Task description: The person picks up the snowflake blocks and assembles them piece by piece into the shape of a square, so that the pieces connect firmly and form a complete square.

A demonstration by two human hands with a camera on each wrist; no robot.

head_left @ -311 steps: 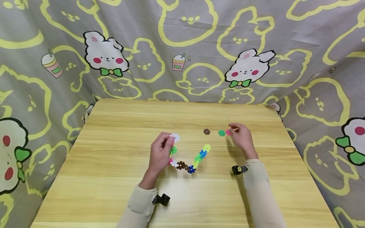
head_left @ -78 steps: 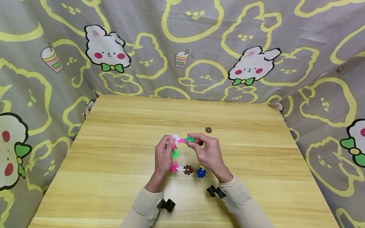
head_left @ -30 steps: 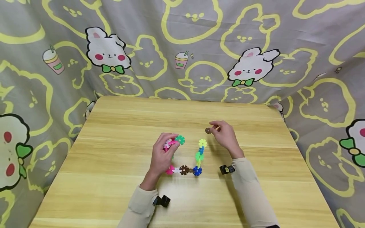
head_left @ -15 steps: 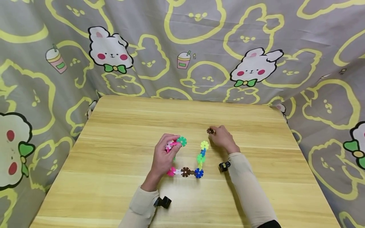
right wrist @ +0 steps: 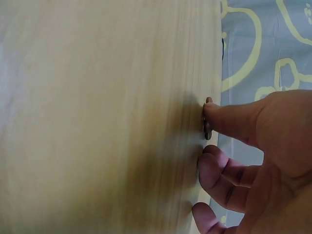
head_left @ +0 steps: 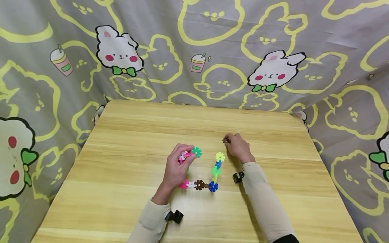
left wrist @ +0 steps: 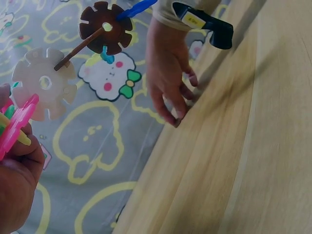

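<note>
Light wooden table [head_left: 127, 189] bearing a chain of coloured snowflake discs [head_left: 209, 179] near its centre and a single brown disc [head_left: 225, 140] just beyond, to the right.

The snowflake-disc chain [head_left: 200, 172] runs green, white and pink at its left end, then pink, white, brown and blue along the bottom, with green, blue and pale yellow up its right side. A loose disc [head_left: 225, 140] at frame centre is dark brown. The table [head_left: 127, 141] is light yellow wood grain. Across the upper frame the curtain [head_left: 212, 40] is grey, patterned with yellow outlines, white rabbits wearing green bows, and pink drink cups. Both sleeves [head_left: 264, 206] are beige.
</note>
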